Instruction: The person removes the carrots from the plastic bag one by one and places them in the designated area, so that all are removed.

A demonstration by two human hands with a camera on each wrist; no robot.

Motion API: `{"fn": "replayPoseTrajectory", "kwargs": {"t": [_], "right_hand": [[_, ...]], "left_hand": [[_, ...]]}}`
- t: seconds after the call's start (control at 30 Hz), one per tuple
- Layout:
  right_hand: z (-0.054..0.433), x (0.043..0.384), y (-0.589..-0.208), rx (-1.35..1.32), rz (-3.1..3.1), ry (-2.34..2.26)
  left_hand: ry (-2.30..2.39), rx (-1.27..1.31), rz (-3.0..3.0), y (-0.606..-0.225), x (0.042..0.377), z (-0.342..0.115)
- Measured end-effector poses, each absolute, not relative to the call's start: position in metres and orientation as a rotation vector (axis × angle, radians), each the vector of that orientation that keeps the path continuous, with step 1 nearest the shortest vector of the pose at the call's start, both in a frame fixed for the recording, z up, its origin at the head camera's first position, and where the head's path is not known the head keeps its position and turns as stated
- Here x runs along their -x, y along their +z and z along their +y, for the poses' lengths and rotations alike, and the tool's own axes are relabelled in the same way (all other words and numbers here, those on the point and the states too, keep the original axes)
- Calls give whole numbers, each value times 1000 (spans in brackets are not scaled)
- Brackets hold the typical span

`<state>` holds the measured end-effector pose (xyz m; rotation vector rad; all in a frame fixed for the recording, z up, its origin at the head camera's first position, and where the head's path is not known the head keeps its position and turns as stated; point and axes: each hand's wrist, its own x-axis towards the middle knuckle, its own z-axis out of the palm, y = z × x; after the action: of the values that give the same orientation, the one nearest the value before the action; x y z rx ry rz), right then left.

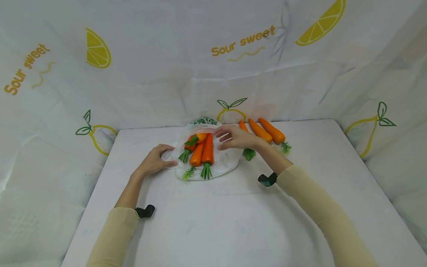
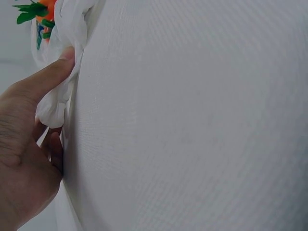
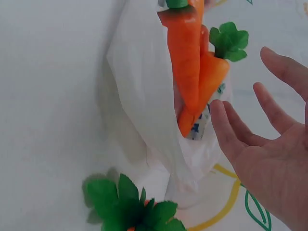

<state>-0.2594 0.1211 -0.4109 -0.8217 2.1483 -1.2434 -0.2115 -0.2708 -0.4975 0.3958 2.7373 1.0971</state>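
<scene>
A thin white plastic bag with a green leaf print lies near the table's back edge. Several toy carrots with green tops, including a long orange carrot, lie in its spread mouth. My left hand holds the bag's left edge; in the left wrist view a bunched fold of the bag sits between thumb and fingers. Over the bag's right side hovers my right hand, its fingers spread and holding nothing. The right wrist view shows those fingers beside a carrot in the bag.
Right of the bag lie more carrots, among them a carrot at the back and one with broad green leaves partly hidden by the right hand. A white cloth with lemon prints hangs behind the white table.
</scene>
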Motion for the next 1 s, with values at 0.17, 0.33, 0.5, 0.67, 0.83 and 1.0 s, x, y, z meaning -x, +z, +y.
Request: {"fn": "replayPoseTrajectory", "kwargs": {"t": [0.17, 0.33, 0.5, 0.67, 0.83, 1.0], "right_hand": [[108, 258, -420, 823, 2139, -1163], [98, 255, -428, 805, 2134, -1114], [92, 253, -430, 739, 2149, -1092], [88, 252, -434, 723, 2156, -1070], [85, 250, -439, 717, 2171, -1034], [81, 249, -442, 744, 2165, -1011]], "left_hand": [[1092, -386, 2737, -497, 211, -271], [1095, -376, 2732, -497, 211, -271], [1094, -383, 2735, -497, 212, -271], [1092, -380, 2741, -496, 211, -270], [1089, -368, 2743, -495, 210, -269], [1083, -372, 2748, -497, 210, -269]]}}
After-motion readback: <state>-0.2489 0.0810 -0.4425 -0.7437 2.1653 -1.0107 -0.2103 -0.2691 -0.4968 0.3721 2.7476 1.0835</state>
